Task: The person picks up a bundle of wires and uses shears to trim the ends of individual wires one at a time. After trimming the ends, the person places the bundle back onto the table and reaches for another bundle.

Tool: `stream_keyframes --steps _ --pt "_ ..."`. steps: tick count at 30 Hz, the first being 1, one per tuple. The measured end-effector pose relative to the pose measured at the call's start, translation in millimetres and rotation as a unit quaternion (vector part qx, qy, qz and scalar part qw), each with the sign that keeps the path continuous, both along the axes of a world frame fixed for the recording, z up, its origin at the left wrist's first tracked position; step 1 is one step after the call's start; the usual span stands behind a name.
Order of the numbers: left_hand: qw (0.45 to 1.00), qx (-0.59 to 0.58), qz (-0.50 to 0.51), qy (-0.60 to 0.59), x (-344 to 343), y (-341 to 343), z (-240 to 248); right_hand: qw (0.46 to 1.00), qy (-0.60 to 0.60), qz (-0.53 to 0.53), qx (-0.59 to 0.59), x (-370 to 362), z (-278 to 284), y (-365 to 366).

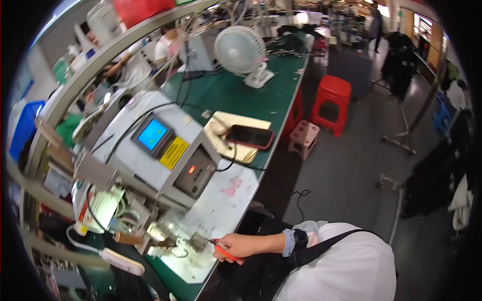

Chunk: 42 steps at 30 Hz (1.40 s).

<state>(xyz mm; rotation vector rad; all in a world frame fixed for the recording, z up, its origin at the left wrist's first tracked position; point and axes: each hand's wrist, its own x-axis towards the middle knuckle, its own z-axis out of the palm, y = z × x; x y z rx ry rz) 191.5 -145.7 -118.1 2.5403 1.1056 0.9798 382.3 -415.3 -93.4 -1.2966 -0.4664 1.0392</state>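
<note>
My right hand (232, 247) reaches in from the right, closed around a thin tool with an orange handle (228, 254). The tool's narrow front end points toward a small metal piece (198, 242) on the white worktop (221, 213); its exact kind is too blurred to tell, and I cannot make out whether it touches the piece. Beside that piece, the lit metal head (160, 237) of a bench machine stands over the worktop. My left hand does not show clearly anywhere.
The grey machine housing (150, 145) has a blue screen. Behind it are a phone (250, 136) on yellowish paper and a white fan (241, 50) on the green table. A red stool (331, 103), a small step stool (304, 139) and dark garments on racks (437, 170) stand to the right.
</note>
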Motion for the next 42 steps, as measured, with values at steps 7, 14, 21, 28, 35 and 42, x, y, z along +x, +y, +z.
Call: stream_keyframes --steps 7,14,21,28,35,42 --pt "0.991 0.040 0.072 0.102 15 -12 -1 0.999 -0.016 -0.042 0.011 2 -3 -13" --pt "0.990 0.077 0.072 0.092 17 -12 2 0.998 -0.031 -0.044 0.023 6 -1 -19" --pt "0.991 -0.100 -0.001 -0.093 9 5 3 0.999 -0.016 -0.048 0.004 9 3 -26" --pt "0.956 -0.266 -0.032 -0.118 2 43 -3 0.999 -0.040 -0.012 0.012 -1 0 -16" --pt "0.960 -0.272 -0.071 -0.009 23 0 36 0.996 -0.049 0.078 -0.007 -18 -6 -3" --pt "0.977 -0.181 -0.109 -0.024 23 19 9 0.985 -0.030 0.169 -0.022 -26 -14 13"
